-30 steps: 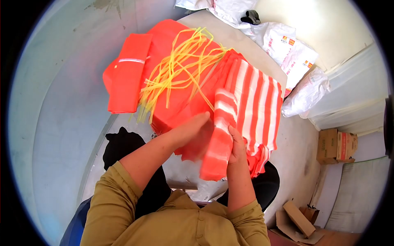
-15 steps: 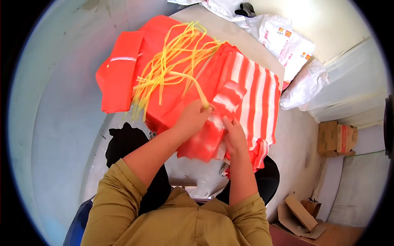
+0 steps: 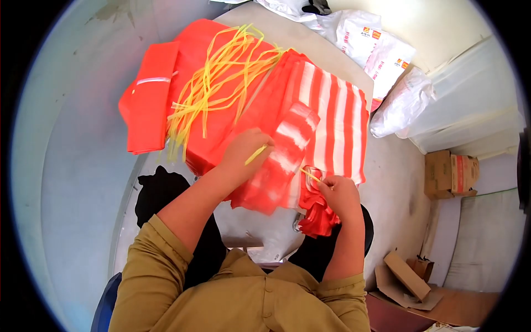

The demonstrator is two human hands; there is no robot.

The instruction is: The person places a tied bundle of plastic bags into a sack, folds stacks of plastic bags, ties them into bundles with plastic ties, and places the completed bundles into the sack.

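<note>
A folded bundle of red and white striped cloth [image 3: 293, 130] lies between my hands on top of the red fabric. My left hand [image 3: 246, 152] is closed at the bundle's left side, and a short piece of yellow strip [image 3: 255, 155] shows across its fingers. On the bundle's other side my right hand [image 3: 341, 195] pinches the end of a yellow strip [image 3: 311, 175]. Whether both pieces are one strip under the cloth is hidden. Beneath my right hand hangs a crumpled red and white cloth end [image 3: 319, 213].
Loose yellow strips [image 3: 207, 88] lie on a red fabric pile [image 3: 193, 36]. A folded red bundle [image 3: 152, 105] sits left, a striped cloth stack [image 3: 345, 127] right. White printed bags [image 3: 387, 63] line the table's [image 3: 271, 25] far edge. Cardboard boxes [image 3: 451, 174] stand on the right.
My right hand has moved right and down from the bundle, drawing a yellow strip out. My left hand has shifted slightly left. The whole view has shifted a little.
</note>
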